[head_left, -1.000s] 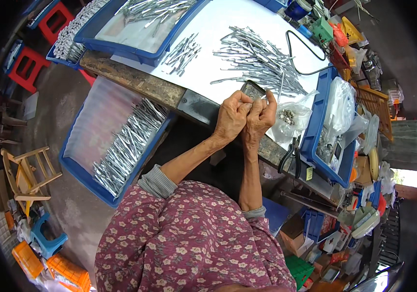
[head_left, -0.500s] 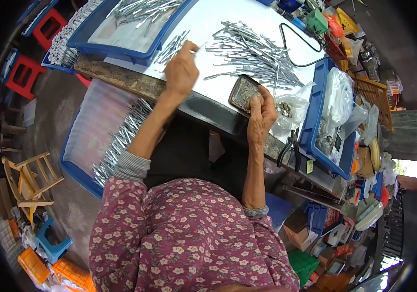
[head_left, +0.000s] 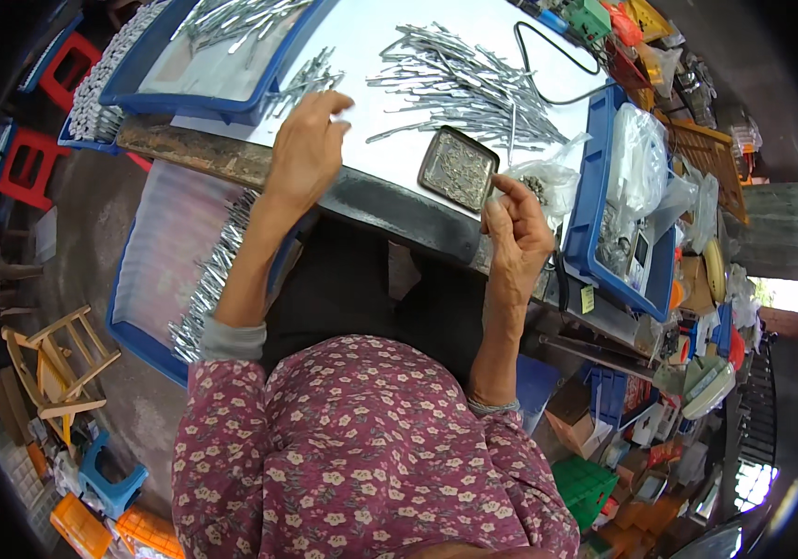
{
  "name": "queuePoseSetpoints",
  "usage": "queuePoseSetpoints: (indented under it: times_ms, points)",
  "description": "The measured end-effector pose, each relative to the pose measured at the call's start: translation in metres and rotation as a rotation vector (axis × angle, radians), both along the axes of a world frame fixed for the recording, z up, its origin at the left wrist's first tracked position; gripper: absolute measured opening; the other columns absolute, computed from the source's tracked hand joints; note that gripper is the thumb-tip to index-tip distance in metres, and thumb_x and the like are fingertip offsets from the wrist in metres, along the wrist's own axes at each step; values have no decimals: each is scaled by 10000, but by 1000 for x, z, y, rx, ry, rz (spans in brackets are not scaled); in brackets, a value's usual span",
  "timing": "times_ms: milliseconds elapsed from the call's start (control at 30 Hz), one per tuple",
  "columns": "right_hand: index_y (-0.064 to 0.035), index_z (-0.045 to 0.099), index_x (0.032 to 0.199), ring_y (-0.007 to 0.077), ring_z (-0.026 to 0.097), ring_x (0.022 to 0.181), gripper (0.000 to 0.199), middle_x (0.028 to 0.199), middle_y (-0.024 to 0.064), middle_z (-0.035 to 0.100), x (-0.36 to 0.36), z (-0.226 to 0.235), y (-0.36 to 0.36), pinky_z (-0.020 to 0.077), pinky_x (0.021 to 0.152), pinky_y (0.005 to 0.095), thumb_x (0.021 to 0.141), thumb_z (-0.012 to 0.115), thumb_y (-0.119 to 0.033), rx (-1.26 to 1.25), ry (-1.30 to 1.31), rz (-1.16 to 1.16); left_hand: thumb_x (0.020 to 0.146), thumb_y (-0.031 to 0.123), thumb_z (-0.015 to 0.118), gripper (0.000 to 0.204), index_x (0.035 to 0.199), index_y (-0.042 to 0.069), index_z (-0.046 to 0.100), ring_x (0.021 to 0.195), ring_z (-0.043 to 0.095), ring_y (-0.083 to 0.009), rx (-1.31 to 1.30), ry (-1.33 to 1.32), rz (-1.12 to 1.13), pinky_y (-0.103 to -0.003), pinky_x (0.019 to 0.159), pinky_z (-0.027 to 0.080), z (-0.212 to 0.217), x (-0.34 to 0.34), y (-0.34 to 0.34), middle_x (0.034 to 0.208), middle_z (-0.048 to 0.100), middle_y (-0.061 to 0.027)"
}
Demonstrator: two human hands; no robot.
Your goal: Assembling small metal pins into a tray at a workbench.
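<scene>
My left hand (head_left: 308,149) hovers over the white tabletop beside a small pile of thin silvery metal rods (head_left: 311,79). Its thumb and forefinger are apart, slightly blurred, and no object shows between them. My right hand (head_left: 518,228) is at the table's front edge, by the near right corner of a shallow dark square tin (head_left: 428,156) of tiny greyish pieces. Thumb and forefinger there pinch together; whatever is between them is too small to make out. A larger heap of the same rods (head_left: 469,88) spreads behind the tin.
A clear plastic bag (head_left: 557,191) of small parts lies right of the tin, beside a blue bin (head_left: 595,154) of bags. Another blue tray (head_left: 185,104) of rods stands at the far left. Below the table edge, a blue-rimmed tray (head_left: 148,354) holds more rods. A black cable (head_left: 534,79) curls behind.
My left hand has moved left and down, and its fingers have parted. My right hand has come off the tin, shifting right and down, so more of the tin shows.
</scene>
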State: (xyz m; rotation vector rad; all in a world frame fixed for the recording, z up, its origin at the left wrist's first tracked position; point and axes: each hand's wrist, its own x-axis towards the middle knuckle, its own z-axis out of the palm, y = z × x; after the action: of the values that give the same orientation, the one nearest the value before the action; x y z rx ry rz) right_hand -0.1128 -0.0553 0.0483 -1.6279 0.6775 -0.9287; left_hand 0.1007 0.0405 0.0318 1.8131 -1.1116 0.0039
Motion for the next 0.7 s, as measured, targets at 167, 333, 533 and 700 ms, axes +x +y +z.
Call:
queuePoseSetpoints:
  times_ms: [167, 333, 533, 700]
  points:
    - [49, 521, 1082, 37, 452, 587, 255, 679, -14, 505, -13, 19, 6, 356, 512, 168, 838, 528, -25, 34, -91, 41, 755, 0, 508, 170, 897, -17, 599, 722, 590, -213, -157, 178, -910, -325, 602, 461, 97, -54, 54, 858, 608, -108]
    - [56, 522, 1062, 27, 418, 574, 237, 657, -27, 476, -17, 8, 10, 339, 512, 163, 834, 526, -10, 39, -31, 66, 757, 139, 601, 124, 825, 51, 658, 557, 571, -122, -439, 104, -1369, -224, 461, 436, 127, -75, 80, 747, 623, -58]
    - [64, 529, 1043, 26, 412, 547, 223, 618, -31, 475, -23, 2, 9, 341, 490, 170, 838, 532, -24, 59, -24, 43, 729, 150, 601, 130, 856, 123, 604, 717, 532, -63, 20, -69, -1092, -174, 560, 404, 175, -74, 84, 855, 574, 12]
    - [50, 537, 1030, 32, 407, 549, 219, 615, -30, 468, -24, -13, 11, 339, 498, 174, 824, 550, -23, 29, 35, 19, 731, 148, 597, 115, 842, 124, 601, 708, 531, -62, 23, -79, -1046, -175, 557, 402, 182, -93, 45, 844, 574, 14]
